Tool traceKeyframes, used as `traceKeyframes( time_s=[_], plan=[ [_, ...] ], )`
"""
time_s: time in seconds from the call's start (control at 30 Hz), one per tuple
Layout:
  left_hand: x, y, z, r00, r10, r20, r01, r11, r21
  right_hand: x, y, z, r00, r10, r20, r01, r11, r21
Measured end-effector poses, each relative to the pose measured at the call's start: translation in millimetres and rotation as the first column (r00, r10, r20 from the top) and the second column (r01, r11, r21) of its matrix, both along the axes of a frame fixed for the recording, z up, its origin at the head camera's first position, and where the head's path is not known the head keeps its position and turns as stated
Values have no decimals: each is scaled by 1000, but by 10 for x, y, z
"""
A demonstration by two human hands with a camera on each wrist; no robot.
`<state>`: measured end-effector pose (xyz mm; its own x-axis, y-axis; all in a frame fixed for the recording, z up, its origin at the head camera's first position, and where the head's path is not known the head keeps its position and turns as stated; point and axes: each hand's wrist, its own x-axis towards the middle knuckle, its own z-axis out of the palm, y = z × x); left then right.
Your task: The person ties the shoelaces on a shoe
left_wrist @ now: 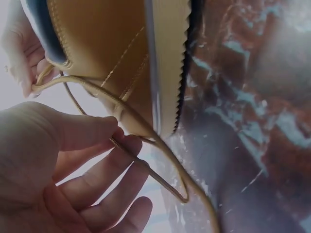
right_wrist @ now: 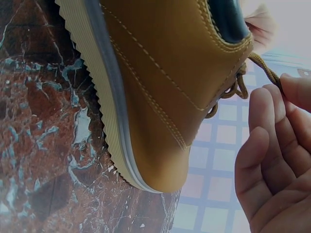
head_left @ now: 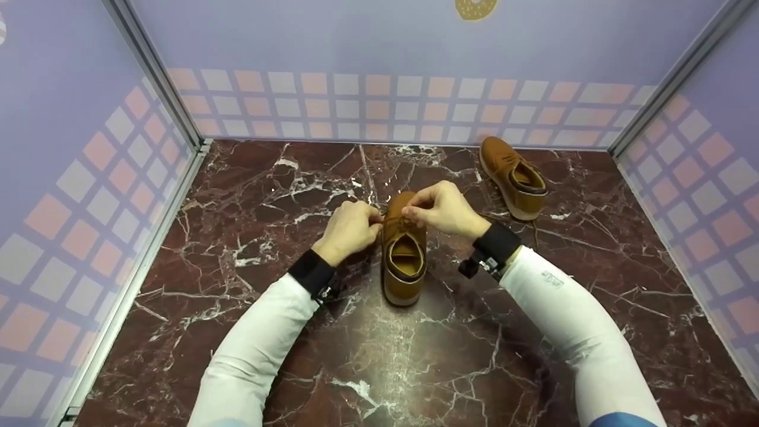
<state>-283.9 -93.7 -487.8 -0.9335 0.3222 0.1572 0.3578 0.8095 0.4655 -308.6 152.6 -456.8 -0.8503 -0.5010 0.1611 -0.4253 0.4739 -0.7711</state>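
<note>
Both hands pinch the lace [left_wrist: 121, 109] over the centre shoe [head_left: 404, 255]: left hand [head_left: 347, 230], right hand [head_left: 445, 209]; a loose grip could let the loop slip, second shoe [head_left: 513, 177] idle at two o'clock.

Both hands' fingers [head_left: 415, 207] hide the near shoe's [head_left: 404, 261] lace knot.

Dark red marble tabletop [head_left: 237, 332] — near tan shoe [head_left: 404, 261], far tan shoe [head_left: 514, 178]

Both my arms reach forward in white sleeves with a black band at each wrist. My left hand [head_left: 350, 228] is knuckles up, its thumb and forefinger pinched together, the other fingers [left_wrist: 104, 179] loosely curled beneath. My right hand [head_left: 446, 209] sits just across from it, also pinching at the fingertips, its remaining fingers [right_wrist: 265, 160] curled with the palm open.
</note>
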Motion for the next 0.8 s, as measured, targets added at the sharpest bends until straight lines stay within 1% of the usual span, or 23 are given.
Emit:
traceKeyframes(
  time_s=[0.07, 0.2, 0.27, 0.4, 0.5, 0.53, 0.6, 0.67, 0.73, 0.8],
  plan=[
    [2, -9, 37, 1000, 13, -11, -13, 1000, -10, 4, -1, 2, 1000, -3, 7, 3, 1000, -2],
    [14, -19, 148, 999, 43, -21, -44, 998, -48, 10, 1, 6, 1000, -4, 14, 5, 1000, -7],
    [20, -32, 205, 998, 51, -39, -54, 995, -79, 15, -3, 10, 1000, -2, 17, 2, 1000, -10],
    [32, -81, 293, 994, 88, -62, -96, 987, -127, 21, -5, 11, 1000, 4, 20, -3, 1000, -16],
    [38, -118, 354, 992, 116, -41, -121, 982, -145, 22, -2, 13, 1000, 3, 19, -2, 1000, -16],
    [36, -129, 372, 993, 114, -32, -117, 982, -146, 22, -1, 14, 1000, 0, 20, 0, 1000, -15],
    [28, -152, 404, 996, 91, -16, -93, 987, -133, 19, 0, 10, 1000, -3, 18, 4, 1000, -16],
    [17, -176, 433, 998, 58, 4, -57, 993, -102, 15, 1, 4, 1000, -5, 17, 6, 1000, -18],
    [8, -198, 468, 999, 19, 30, -18, 999, -43, 13, 0, 0, 1000, -5, 13, 5, 1000, -17],
    [4, -213, 510, 997, -16, 74, 13, 999, 48, 15, -3, 2, 1000, -2, 12, 3, 1000, -18]
  ],
)
